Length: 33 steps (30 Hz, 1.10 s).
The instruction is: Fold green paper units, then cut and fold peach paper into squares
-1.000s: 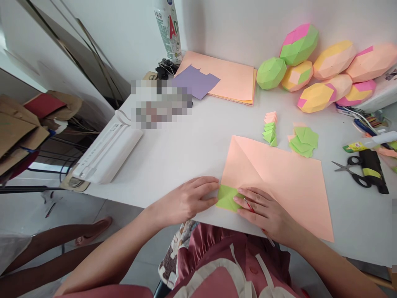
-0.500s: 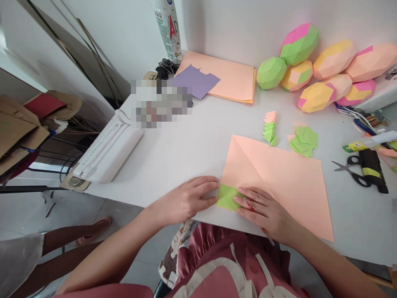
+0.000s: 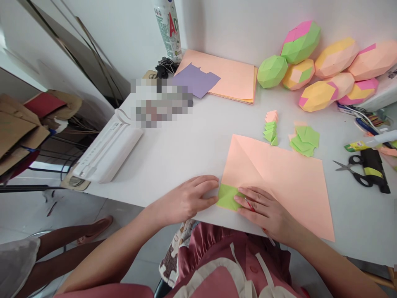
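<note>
A small green sheet of paper point(image 3: 228, 196) lies on the lower left corner of a large peach sheet point(image 3: 285, 186), which has a diagonal crease. My left hand point(image 3: 189, 198) has its fingers bent, with thumb and fingertips at the left edge of both papers. On the green paper's right part press the fingertips of my right hand point(image 3: 268, 211). Between those fingers sits a thin red pen-like tool point(image 3: 249, 204) with a narrow tip; its exact kind is unclear. Its far end shows below the palm.
Folded green and peach pieces point(image 3: 270, 129) and loose green pieces point(image 3: 305, 140) lie behind the sheet. Scissors point(image 3: 352, 167) are at right, faceted paper shapes point(image 3: 300, 43) at the back. A white machine point(image 3: 108, 151) stands left. A person's legs point(image 3: 65, 240) are beside the table.
Both hands and the green paper stay in place. The person's legs at the left have shifted slightly, and the view has moved a little.
</note>
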Motion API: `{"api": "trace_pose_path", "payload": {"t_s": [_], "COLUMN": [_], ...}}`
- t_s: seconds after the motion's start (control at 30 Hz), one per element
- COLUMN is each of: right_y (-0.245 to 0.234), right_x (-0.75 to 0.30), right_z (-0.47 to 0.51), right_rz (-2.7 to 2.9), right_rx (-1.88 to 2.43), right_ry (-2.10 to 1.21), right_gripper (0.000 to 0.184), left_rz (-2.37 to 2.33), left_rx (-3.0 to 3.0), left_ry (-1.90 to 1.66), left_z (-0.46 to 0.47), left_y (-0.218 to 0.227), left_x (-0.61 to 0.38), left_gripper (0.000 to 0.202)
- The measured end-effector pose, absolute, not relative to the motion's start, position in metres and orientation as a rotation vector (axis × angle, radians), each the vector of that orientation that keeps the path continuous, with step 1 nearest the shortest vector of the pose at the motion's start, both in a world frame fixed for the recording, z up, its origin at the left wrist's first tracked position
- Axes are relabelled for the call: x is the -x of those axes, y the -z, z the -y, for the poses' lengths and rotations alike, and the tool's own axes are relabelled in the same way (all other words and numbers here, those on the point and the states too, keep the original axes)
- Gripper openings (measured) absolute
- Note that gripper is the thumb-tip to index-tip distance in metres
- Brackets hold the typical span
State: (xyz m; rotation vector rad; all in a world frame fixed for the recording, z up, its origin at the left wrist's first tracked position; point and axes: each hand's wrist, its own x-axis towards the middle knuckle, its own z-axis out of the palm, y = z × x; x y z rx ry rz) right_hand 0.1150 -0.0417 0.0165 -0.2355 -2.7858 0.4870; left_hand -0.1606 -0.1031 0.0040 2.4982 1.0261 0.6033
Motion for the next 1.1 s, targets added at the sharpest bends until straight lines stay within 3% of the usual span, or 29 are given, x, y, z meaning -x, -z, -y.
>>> {"api": "trace_pose_path", "payload": {"t_s": [1.1], "right_y": [-0.0143], "right_x": [-0.1154], "right_z": [0.0429], "right_rz": [2.754], "right_rx": [0.275], "right_ry": [-0.542], "right_gripper": [0.029], "left_rz": [-0.805], "left_rx": [-2.653], "left_ry": [-0.635], "left_z": [0.0955], "left_y": [-0.0066], "left_x": [0.1526], "left_gripper": [0.029]}}
